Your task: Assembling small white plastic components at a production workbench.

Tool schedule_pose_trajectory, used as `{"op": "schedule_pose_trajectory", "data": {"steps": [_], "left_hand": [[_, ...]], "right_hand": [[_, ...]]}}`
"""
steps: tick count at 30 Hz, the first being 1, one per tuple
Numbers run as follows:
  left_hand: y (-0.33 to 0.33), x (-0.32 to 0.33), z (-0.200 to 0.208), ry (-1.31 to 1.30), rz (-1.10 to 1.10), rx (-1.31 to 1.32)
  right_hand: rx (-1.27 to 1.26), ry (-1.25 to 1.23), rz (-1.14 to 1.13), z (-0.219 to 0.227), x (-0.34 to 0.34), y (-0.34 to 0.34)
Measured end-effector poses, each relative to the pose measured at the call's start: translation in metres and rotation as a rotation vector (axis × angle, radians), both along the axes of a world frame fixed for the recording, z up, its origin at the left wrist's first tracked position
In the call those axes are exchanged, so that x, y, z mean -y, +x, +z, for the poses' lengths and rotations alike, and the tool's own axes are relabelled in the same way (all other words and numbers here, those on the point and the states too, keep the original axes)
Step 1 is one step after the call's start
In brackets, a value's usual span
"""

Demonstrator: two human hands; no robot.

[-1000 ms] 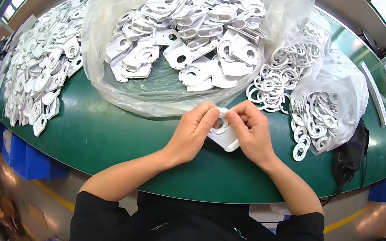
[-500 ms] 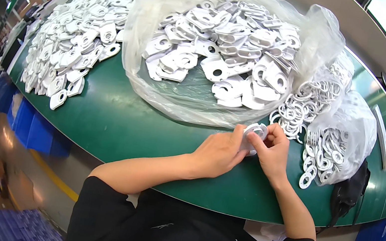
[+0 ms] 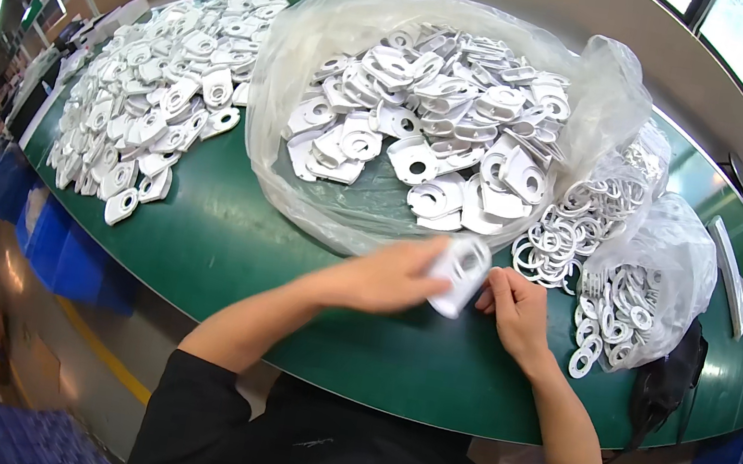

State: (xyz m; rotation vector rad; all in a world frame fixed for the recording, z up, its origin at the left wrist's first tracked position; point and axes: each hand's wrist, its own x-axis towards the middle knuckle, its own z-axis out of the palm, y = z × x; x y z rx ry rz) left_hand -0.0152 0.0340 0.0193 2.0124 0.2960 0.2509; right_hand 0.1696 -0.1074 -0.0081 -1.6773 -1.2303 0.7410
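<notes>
The left hand [image 3: 384,278], slightly blurred, pinches a white plate [image 3: 451,295] by its near left edge, the thumb and fingers closed on it and the rest of the hand extended. The plate hangs tilted above the green bench [image 3: 215,178], its round, holed end pointing away from the person and its squarer end toward them, just in front of the large clear bag [image 3: 270,133]. The right hand [image 3: 519,314] is beside it, apart from the plate by a narrow gap; its fingers are curled in with the thumb against the index finger, and whether anything small sits inside that curl cannot be told. Half a second ago both hands met at the plate, the right thumb over its ring-shaped part; now the right hand has let go and the left alone carries it, with more of its face showing. A second ago, too, both hands gripped it, one at each side. The surroundings keep their arrangement: similar white pieces [image 3: 452,89] heaped in the large bag, a loose pile [image 3: 134,107] of white parts to the left, open rings [image 3: 550,241] to the right, and a smaller clear bag [image 3: 682,237] with flat rings [image 3: 583,358] spilling from it.
</notes>
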Motion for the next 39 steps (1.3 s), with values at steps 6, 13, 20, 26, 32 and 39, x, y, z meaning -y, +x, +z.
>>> {"op": "schedule_pose_trajectory", "data": {"steps": [6, 13, 20, 26, 32, 39], "left_hand": [[-0.067, -0.161, 0.072, -0.311, 0.847, 0.656], [-0.005, -0.198, 0.105, -0.228, 1.008, 0.810], [0.220, -0.168, 0.056, 0.715, 0.275, 0.244], [0.326, -0.182, 0.049, 0.943, 0.321, -0.232], [0.362, -0.201, 0.035, 0.572, -0.241, -0.091], [0.339, -0.209, 0.067, 0.549, -0.257, -0.422]], "right_hand": [[0.010, 0.072, -0.029, 0.004, 0.001, -0.002], [0.154, 0.052, -0.014, 0.004, -0.003, -0.002], [0.281, 0.103, 0.075, 0.003, -0.001, 0.004], [0.410, 0.221, 0.126, -0.004, -0.002, 0.002], [0.476, 0.229, 0.223, -0.006, -0.002, 0.002], [0.417, 0.220, 0.236, -0.004, 0.002, 0.007]]}}
